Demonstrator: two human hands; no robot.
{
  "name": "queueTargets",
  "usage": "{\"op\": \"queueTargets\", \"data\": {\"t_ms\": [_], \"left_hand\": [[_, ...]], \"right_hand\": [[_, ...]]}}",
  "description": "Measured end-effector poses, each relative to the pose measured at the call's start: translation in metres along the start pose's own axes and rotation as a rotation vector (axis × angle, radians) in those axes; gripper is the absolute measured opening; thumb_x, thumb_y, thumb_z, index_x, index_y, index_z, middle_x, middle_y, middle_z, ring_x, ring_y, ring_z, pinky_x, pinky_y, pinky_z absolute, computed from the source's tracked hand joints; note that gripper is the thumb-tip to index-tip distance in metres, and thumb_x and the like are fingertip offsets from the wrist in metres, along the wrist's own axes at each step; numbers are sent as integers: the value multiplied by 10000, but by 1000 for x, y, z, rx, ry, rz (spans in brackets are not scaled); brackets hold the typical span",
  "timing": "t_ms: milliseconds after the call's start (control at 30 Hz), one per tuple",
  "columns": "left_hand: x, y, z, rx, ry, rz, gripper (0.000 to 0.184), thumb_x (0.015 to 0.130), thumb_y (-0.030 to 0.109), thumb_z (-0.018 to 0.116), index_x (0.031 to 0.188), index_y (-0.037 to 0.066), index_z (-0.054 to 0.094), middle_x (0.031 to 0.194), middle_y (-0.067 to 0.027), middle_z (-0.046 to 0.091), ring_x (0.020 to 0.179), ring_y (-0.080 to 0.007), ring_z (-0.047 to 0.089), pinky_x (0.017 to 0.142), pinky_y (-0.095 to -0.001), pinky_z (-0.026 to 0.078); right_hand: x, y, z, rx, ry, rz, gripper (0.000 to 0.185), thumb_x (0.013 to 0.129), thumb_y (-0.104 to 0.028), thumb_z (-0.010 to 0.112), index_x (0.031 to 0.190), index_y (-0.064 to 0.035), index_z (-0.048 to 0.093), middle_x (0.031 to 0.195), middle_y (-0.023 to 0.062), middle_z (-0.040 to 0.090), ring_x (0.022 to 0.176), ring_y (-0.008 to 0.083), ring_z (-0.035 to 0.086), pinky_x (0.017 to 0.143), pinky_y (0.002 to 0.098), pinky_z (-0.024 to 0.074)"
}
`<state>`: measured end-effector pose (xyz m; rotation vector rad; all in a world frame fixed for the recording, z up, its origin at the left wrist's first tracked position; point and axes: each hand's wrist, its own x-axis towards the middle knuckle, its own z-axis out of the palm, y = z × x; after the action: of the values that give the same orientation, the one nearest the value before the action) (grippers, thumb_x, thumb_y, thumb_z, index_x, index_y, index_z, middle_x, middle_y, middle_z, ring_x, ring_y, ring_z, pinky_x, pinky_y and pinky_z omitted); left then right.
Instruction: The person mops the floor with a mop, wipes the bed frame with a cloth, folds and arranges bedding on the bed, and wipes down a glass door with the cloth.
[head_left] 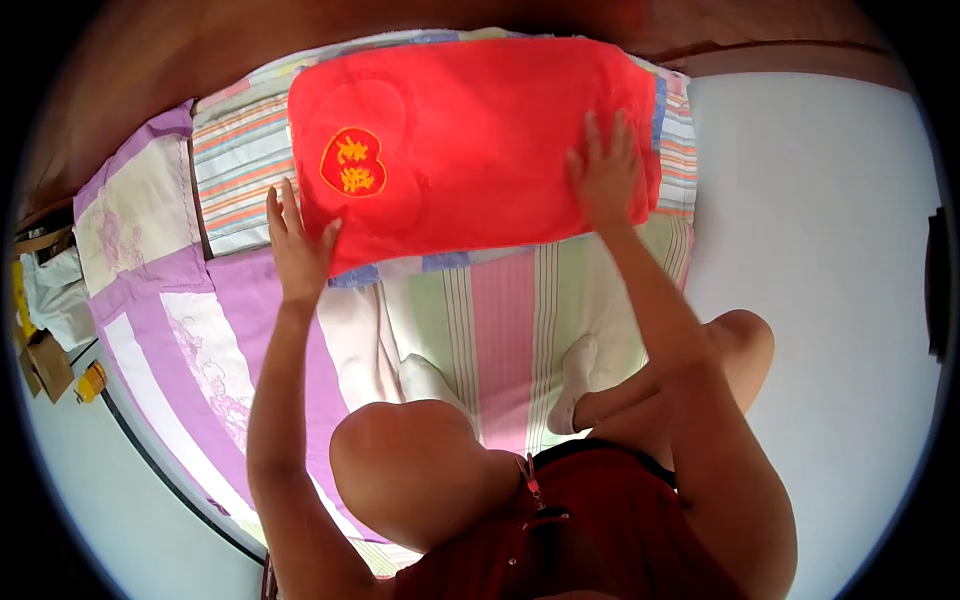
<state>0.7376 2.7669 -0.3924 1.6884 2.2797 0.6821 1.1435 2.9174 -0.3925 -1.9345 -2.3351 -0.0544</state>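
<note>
A red pillow towel [480,150] lies spread over a pillow at the head of the bed. Near its left end is a heart-shaped patch [353,163] with yellow characters. My left hand [300,248] is at the towel's lower left corner, fingers spread, thumb by the red edge; whether it presses on the cloth is hard to tell. My right hand [609,178] lies flat on the towel's right part with its fingers apart. Beneath the towel, a cloth with orange and blue stripes [240,170] shows at both ends.
A purple and white pillow [135,215] sits at the far left, above a purple striped bed cover [235,340]. My socked foot [575,385] rests on a green and pink striped sheet [505,340]. A bottle with orange contents [91,383] and bags [58,295] stand beside the bed.
</note>
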Motion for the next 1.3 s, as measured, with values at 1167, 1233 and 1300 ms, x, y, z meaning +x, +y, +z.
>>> {"op": "queueTargets", "data": {"t_ms": [1167,1233,1300], "left_hand": [[-153,-172,-130,34,-242,-244,497,821,174,747,1284,58,608,1274,-211,619,1217,-385,548,1034,-423,461],[-132,-176,-161,-106,-159,-269,502,834,208,756,1264,-1,605,1264,-221,622,1185,-382,574,1024,-427,458],[-100,-165,-199,-65,-131,-358,472,853,203,737,1252,-12,607,1246,-219,629,1169,-380,582,991,-429,470]], "right_hand": [[369,-14,-483,147,736,-69,569,988,-541,414,1464,-236,473,1558,36,382,1439,400,265,1132,657,146],[357,-37,-464,193,861,-150,553,992,-523,417,1461,-238,478,1562,41,374,1444,376,261,1135,655,130],[352,-67,-450,151,977,-313,543,992,-524,428,1451,-240,494,1558,47,379,1448,364,255,1129,663,123]]}}
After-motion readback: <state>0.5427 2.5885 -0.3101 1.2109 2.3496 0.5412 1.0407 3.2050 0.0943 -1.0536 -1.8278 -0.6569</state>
